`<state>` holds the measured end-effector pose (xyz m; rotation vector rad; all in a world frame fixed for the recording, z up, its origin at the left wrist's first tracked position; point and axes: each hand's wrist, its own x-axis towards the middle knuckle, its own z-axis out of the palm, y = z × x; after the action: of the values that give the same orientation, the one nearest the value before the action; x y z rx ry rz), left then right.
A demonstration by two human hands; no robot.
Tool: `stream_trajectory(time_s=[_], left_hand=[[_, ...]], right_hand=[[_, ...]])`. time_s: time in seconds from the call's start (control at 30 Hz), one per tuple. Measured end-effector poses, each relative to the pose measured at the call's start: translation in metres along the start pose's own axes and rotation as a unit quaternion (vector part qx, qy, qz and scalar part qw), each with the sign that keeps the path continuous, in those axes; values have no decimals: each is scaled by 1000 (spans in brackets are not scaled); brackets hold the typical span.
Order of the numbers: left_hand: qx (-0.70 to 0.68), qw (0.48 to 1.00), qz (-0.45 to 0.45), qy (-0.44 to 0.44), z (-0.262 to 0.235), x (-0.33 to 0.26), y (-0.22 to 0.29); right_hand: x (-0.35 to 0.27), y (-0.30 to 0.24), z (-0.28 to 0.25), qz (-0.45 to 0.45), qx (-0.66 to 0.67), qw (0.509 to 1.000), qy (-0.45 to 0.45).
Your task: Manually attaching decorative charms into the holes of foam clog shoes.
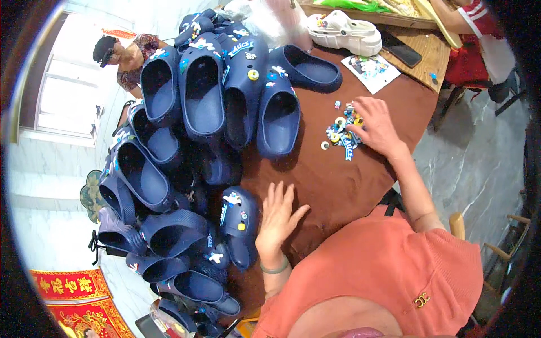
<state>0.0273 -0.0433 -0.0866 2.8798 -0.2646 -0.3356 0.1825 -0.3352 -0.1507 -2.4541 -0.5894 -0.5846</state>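
Note:
My left hand (pixel 277 219) lies open and flat on the brown table (pixel 327 186), fingers spread, right beside a navy clog (pixel 238 225) decorated with small charms. My right hand (pixel 375 127) reaches over a small heap of colourful shoe charms (pixel 341 135); its fingertips touch them, and I cannot see whether any charm is pinched. A big pile of navy clogs (pixel 203 96) fills the table's left half, several carrying charms.
A white clog (pixel 345 31), a dark phone (pixel 401 49) and a printed card (pixel 371 70) lie at the far side. One person (pixel 127 56) sits beyond the pile; another in red and white (pixel 479 39) sits at the top right. A wooden chair (pixel 496 248) stands to my right.

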Motion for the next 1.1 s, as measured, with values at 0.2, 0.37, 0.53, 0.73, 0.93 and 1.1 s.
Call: stream_trajectory(time_s=[0.2, 0.37, 0.53, 0.73, 0.93, 1.1], left_hand=[[-72, 993, -85, -41, 40, -15, -1], [-1, 996, -84, -10, 63, -16, 15], [8, 994, -104, -15, 81, -21, 15], [10, 995, -93, 19, 75, -26, 8], [-33, 992, -109, 51, 61, -29, -7], [-45, 987, -18, 153, -13, -66, -17]], right_hand=[[-28, 5, -16, -31, -55, 986, -156], [-34, -8, 3, 35, -89, 983, -157], [-37, -6, 14, 1, -61, 988, -143], [-22, -20, 10, -56, -50, 985, -158], [-31, -11, 16, 0, -49, 989, -141], [-41, -3, 26, -51, -60, 986, -147]])
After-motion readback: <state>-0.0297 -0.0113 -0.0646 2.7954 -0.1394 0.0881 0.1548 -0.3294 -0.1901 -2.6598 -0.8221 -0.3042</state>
